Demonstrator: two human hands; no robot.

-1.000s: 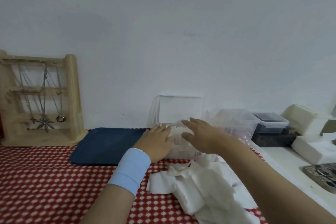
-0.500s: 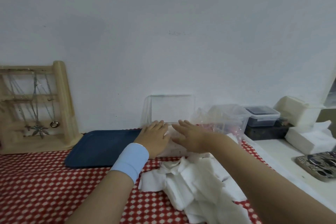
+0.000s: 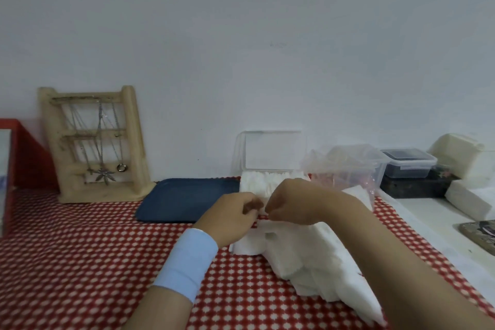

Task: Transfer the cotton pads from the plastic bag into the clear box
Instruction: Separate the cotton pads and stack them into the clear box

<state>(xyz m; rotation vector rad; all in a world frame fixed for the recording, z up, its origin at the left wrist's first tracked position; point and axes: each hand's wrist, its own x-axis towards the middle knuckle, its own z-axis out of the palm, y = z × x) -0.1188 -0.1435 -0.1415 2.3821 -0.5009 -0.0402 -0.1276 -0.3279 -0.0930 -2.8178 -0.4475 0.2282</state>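
The clear box (image 3: 242, 158) stands against the wall with its lid up, and white cotton pads (image 3: 263, 181) fill its body. A crumpled clear plastic bag (image 3: 345, 169) lies just right of the box. A loose heap of white cotton pads (image 3: 310, 257) sits on the red checked cloth in front of the box. My left hand (image 3: 234, 215), with a light blue wristband, and my right hand (image 3: 293, 203) meet over the heap's far edge. Both have their fingers curled and pinch the top pads there. The fingertips are partly hidden.
A dark blue tray (image 3: 184, 199) lies left of the box, and a wooden jewellery stand (image 3: 93, 142) with necklaces stands further left. At the right are a lidded plastic container (image 3: 408, 162), a dark box and white blocks on a white surface (image 3: 428, 211).
Both hands left the box, drew back toward me, and curled their fingers onto the pad heap. The camera view shifted to the left.
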